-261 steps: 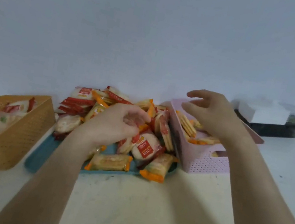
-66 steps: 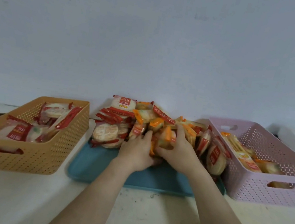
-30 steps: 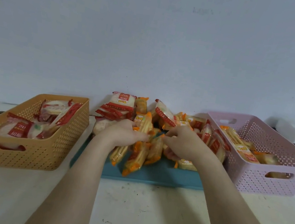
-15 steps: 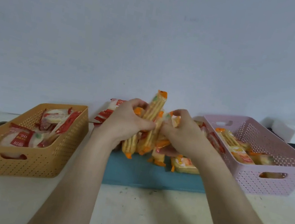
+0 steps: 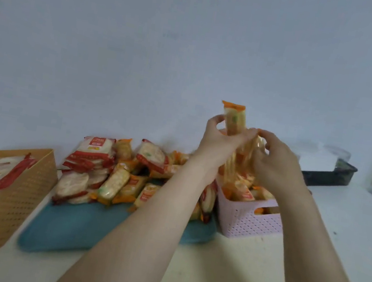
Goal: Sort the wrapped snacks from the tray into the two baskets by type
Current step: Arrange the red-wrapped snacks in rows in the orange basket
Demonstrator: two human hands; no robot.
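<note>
My left hand [image 5: 219,144] and right hand [image 5: 275,160], clamped on orange-wrapped cracker packets [image 5: 234,119], now hold them lifted from the teal plastic tray [image 5: 82,227], over the pink perforated plastic basket [image 5: 248,217]; release seems due.

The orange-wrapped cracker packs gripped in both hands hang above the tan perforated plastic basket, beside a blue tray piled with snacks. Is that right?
Not quite. The head view shows the left hand and right hand holding the orange-wrapped cracker packs above the pink perforated plastic basket, not the tan basket. The blue tray piled with snacks lies beside it.
</note>
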